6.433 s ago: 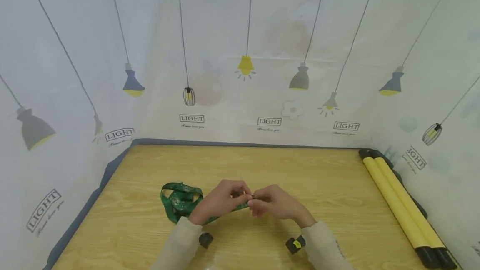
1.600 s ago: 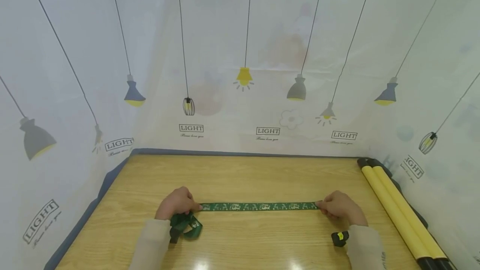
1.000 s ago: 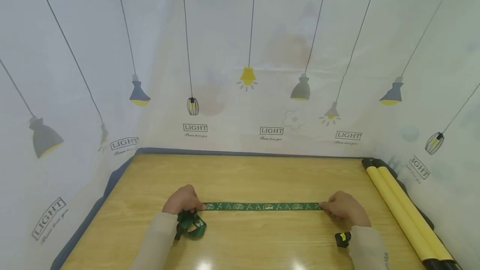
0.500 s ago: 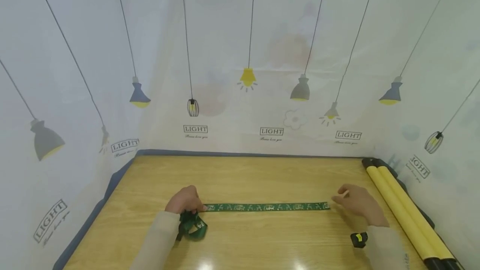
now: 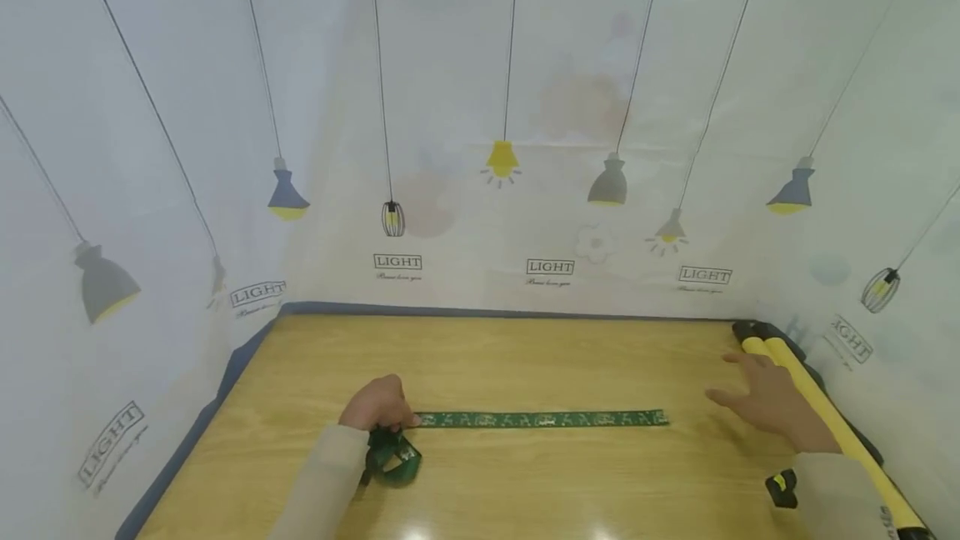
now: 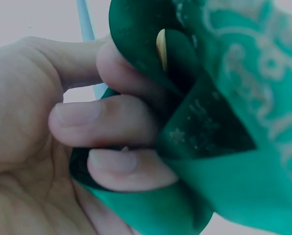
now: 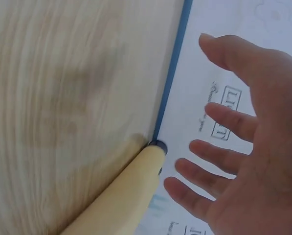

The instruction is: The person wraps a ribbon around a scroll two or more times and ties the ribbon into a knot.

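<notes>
A green ribbon (image 5: 545, 419) with a pale printed pattern runs straight across the wooden table, its cut-looking end pointing right. At its left my left hand (image 5: 378, 403) pinches it, and the rest of the ribbon hangs in loose loops below that hand. Curled fingers (image 6: 106, 120) with ribbon wound about them fill the left wrist view; the thumb's contact is partly hidden there. My right hand (image 5: 768, 401) is off to the right of the ribbon's end, fingers spread and holding nothing. The right wrist view also shows this hand (image 7: 263, 132) with its fingers apart.
Two yellow tubes (image 5: 817, 402) with black ends lie along the table's right edge, partly behind my right hand and sleeve. A white wall covering (image 5: 450, 290) with printed lamps encloses the table (image 5: 510, 357) at the back and sides.
My right hand has let go of the ribbon's right end, moved away to the right and spread its fingers. The left hand keeps its pinch, and the ribbon still lies stretched out.
</notes>
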Tool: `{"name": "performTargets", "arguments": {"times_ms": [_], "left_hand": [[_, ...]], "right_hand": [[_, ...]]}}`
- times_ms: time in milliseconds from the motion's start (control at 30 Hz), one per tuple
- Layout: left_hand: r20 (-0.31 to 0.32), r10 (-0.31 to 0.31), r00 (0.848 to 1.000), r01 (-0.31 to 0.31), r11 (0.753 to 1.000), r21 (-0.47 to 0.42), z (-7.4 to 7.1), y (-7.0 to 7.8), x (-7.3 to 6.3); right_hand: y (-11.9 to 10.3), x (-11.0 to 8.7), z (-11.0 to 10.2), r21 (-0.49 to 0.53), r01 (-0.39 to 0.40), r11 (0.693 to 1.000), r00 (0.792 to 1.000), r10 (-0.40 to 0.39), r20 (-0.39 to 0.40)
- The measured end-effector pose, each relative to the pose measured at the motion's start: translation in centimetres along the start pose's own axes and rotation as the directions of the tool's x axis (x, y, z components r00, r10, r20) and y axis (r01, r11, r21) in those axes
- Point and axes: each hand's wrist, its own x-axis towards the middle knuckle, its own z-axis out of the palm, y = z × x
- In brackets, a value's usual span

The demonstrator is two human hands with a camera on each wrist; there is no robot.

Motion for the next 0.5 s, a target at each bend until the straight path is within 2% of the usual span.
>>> {"name": "performTargets", "arguments": {"times_ms": [200, 500], "left_hand": [[0.009, 0.027, 1.0, -0.027, 1.0, 0.003, 0.0, 0.4, 0.2], [0.011, 0.004, 1.0, -0.004, 1.0, 0.018, 0.1, 0.1, 0.2]], "right_hand": [[3.0, -0.1, -0.8, -0.069, -0.021, 0.997, 0.999, 0.018, -0.05], [5.3, 0.2, -1.8, -0.117, -0.121, 0.986, 0.991, 0.126, 0.038]]}}
